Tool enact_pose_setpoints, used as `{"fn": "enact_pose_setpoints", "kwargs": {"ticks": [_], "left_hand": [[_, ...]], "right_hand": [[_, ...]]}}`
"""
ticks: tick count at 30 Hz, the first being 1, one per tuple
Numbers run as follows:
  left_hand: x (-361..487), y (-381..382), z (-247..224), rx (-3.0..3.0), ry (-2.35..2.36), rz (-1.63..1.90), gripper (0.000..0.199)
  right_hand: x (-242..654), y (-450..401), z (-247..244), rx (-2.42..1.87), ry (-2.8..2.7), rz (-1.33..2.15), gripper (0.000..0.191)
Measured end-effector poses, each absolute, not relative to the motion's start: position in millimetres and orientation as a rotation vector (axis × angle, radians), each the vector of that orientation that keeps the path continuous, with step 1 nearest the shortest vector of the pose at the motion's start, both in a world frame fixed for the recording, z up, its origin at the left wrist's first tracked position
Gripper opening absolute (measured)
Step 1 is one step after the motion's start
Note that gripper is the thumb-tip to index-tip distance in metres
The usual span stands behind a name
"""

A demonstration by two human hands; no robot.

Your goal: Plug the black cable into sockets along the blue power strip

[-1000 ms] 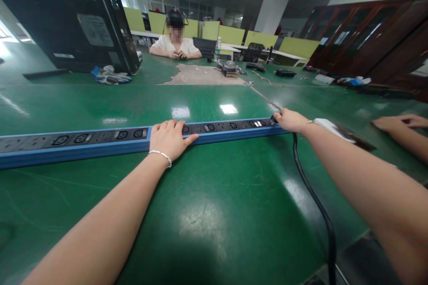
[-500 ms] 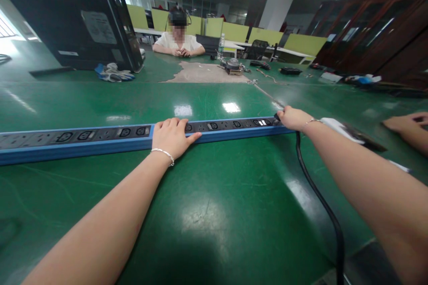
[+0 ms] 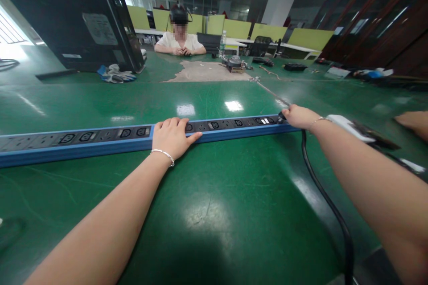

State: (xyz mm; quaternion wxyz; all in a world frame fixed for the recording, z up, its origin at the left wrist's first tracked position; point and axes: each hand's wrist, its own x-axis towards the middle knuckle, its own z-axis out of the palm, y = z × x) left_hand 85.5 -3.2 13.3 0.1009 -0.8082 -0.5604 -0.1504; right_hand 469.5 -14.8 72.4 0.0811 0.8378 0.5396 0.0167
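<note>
A long blue power strip [image 3: 140, 144] with a row of black sockets lies across the green table. My left hand [image 3: 171, 138] rests over its middle, fingers wrapped over the far side and thumb along the near side. At the strip's right end, my right hand [image 3: 299, 116] is closed on a black plug [image 3: 281, 117]. The plug sits at the last visible socket; whether it is inserted cannot be made out. A thick black cable [image 3: 321, 187] hangs from below my right hand and curves toward the near edge.
A black computer case [image 3: 73, 22] and gloves [image 3: 116, 74] are at the far left. A person [image 3: 180, 44] sits across the table [image 3: 200, 213]. Another person's hand [image 3: 413, 122] is at the right edge, beyond a white object [image 3: 347, 127]. A bottle [image 3: 223, 43] stands at the back.
The view has shifted slightly, so the right-side things appear a little farther right. My left hand keeps its place on the strip, and my right hand remains at the plug. The other person's hand shows less.
</note>
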Motion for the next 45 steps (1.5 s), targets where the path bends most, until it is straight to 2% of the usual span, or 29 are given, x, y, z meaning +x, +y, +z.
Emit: {"fn": "enact_pose_setpoints", "kwargs": {"ticks": [11, 29, 45], "left_hand": [[85, -3, 14, -2.397, -1.67, -0.434, 0.067], [88, -5, 19, -2.399, -1.717, -0.355, 0.066], [88, -5, 19, -2.412, -1.708, -0.366, 0.065]], "right_hand": [[480, -4, 67, 2.424, 1.609, 0.065, 0.045], [455, -25, 60, 2.563, 1.577, 0.122, 0.05], [468, -14, 60, 2.495, 1.628, 0.041, 0.048]]}}
